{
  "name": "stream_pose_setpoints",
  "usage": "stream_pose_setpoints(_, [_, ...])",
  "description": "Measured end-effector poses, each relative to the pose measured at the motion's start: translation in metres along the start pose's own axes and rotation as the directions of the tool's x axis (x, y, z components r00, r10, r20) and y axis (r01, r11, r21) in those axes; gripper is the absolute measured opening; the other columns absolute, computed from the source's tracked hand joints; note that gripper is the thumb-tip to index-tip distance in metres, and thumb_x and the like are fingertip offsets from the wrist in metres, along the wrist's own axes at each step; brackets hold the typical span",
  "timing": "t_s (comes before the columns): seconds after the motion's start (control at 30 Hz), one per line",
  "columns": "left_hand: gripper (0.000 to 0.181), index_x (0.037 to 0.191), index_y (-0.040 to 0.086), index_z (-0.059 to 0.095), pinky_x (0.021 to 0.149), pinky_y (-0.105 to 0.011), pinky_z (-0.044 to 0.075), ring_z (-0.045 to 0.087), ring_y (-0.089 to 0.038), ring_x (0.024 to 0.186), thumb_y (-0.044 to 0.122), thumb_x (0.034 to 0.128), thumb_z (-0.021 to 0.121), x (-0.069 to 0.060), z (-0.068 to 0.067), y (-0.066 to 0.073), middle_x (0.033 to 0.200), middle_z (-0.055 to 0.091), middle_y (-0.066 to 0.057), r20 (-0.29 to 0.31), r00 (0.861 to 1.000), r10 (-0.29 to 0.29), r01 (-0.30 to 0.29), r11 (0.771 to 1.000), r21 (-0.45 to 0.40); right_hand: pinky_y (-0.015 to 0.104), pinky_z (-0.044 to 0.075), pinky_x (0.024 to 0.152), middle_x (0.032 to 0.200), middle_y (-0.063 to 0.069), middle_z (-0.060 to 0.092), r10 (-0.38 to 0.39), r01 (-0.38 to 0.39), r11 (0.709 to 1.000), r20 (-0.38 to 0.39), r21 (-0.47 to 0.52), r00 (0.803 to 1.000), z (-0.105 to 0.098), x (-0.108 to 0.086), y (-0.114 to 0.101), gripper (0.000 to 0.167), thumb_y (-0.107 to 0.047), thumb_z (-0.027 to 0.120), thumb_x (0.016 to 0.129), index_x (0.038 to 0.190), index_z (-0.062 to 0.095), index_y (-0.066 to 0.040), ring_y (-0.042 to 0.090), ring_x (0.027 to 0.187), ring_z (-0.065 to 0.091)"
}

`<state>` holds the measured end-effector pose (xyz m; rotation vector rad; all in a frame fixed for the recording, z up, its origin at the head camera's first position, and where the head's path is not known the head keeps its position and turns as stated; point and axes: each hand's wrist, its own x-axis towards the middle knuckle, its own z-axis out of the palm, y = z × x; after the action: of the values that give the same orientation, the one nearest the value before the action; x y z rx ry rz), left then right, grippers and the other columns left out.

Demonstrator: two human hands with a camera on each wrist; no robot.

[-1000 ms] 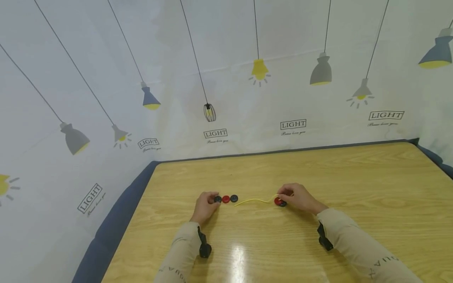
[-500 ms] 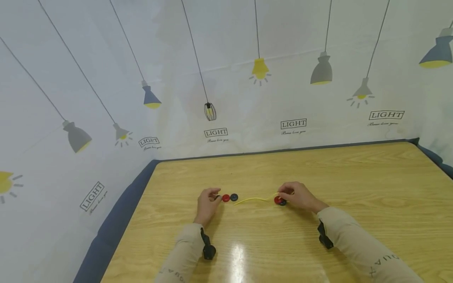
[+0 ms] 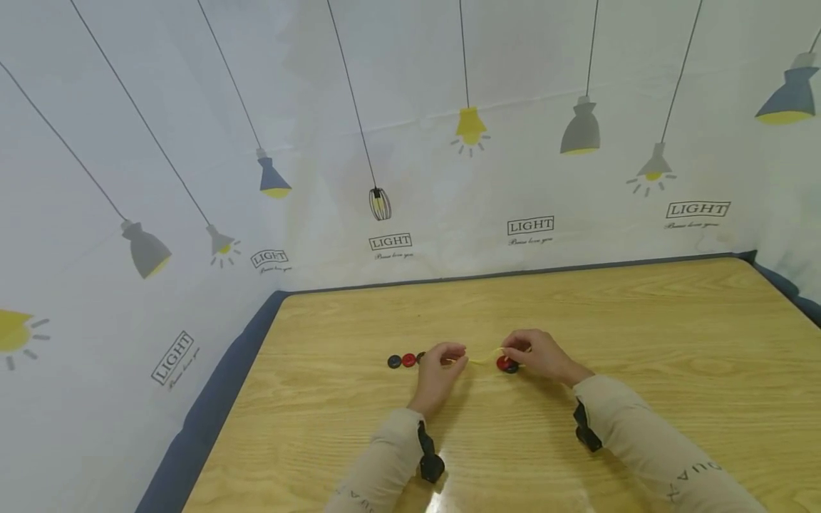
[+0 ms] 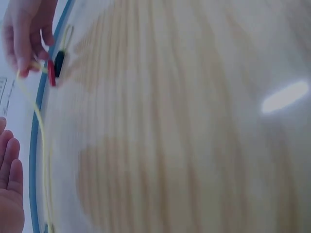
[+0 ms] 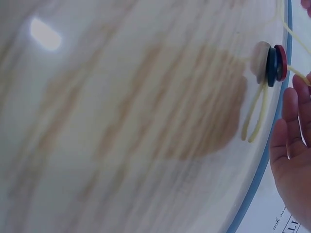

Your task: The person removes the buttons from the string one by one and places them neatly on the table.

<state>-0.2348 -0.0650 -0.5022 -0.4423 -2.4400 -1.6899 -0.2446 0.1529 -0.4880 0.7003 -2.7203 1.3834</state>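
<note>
On the table, one red button and one black button seem done, sitting on the string my right hand pinches, my left hand has fingers out beside it, and three loose buttons look left to do.

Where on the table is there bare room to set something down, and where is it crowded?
The table is bare between the disc row and the wall, between the left sleeve and right sleeve, and right of the right hand. Crowded: from the disc row through the left hand and yellow string to the right hand.
</note>
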Motion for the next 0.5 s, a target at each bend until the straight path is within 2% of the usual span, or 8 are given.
stream_pose_setpoints(0.13, [0.019, 0.099, -0.002, 0.063, 0.075, -0.024, 0.046, 0.058, -0.015, 0.085, 0.009, 0.0854, 0.058, 0.002, 0.018, 0.01, 0.094, 0.064, -0.007, 0.037, 0.999, -0.009, 0.009, 1.0, -0.006, 0.03, 0.046, 0.066, 0.081, 0.004, 0.063, -0.021, 0.021, 1.0, -0.006, -0.001, 1.0, -0.001, 0.0, -0.002, 0.013, -0.011, 0.057, 0.086, 0.09, 0.064, 0.0, 0.014, 0.073, 0.057])
stream_pose_setpoints(0.23, [0.02, 0.1, -0.002, 0.062, 0.078, -0.026, 0.045, 0.057, -0.015, 0.088, 0.011, 0.0871, 0.056, 0.004, 0.027, 0.015, 0.096, 0.063, -0.007, 0.057, 0.998, 0.007, -0.008, 1.0, 0.003, 0.03, 0.046, 0.065, 0.08, 0.004, 0.063, -0.042, 0.042, 0.999, -0.007, -0.009, 0.999, -0.001, 0.0, -0.002, 0.012, -0.009, 0.057, 0.086, 0.09, 0.064, 0.001, 0.014, 0.073, 0.057])
stream_pose_setpoints(0.37, [0.019, 0.101, -0.001, 0.062, 0.08, -0.029, 0.044, 0.057, -0.016, 0.09, 0.009, 0.0866, 0.056, 0.005, 0.036, 0.016, 0.097, 0.063, -0.008, 0.073, 0.997, 0.019, -0.023, 0.998, 0.051, 0.029, 0.046, 0.065, 0.08, 0.003, 0.063, -0.052, 0.052, 0.998, -0.008, -0.017, 0.999, -0.001, 0.001, -0.003, 0.01, -0.008, 0.058, 0.085, 0.089, 0.064, -0.001, 0.015, 0.073, 0.057])
stream_pose_setpoints(0.5, [0.017, 0.098, 0.0, 0.062, 0.075, -0.025, 0.045, 0.058, -0.014, 0.084, 0.009, 0.0854, 0.058, 0.004, 0.041, 0.016, 0.093, 0.064, -0.008, 0.068, 0.997, 0.023, -0.028, 0.997, 0.068, 0.029, 0.046, 0.065, 0.08, 0.003, 0.063, -0.051, 0.051, 0.999, -0.004, -0.009, 0.999, -0.001, 0.001, -0.003, 0.008, -0.008, 0.058, 0.085, 0.088, 0.064, -0.003, 0.015, 0.073, 0.057])
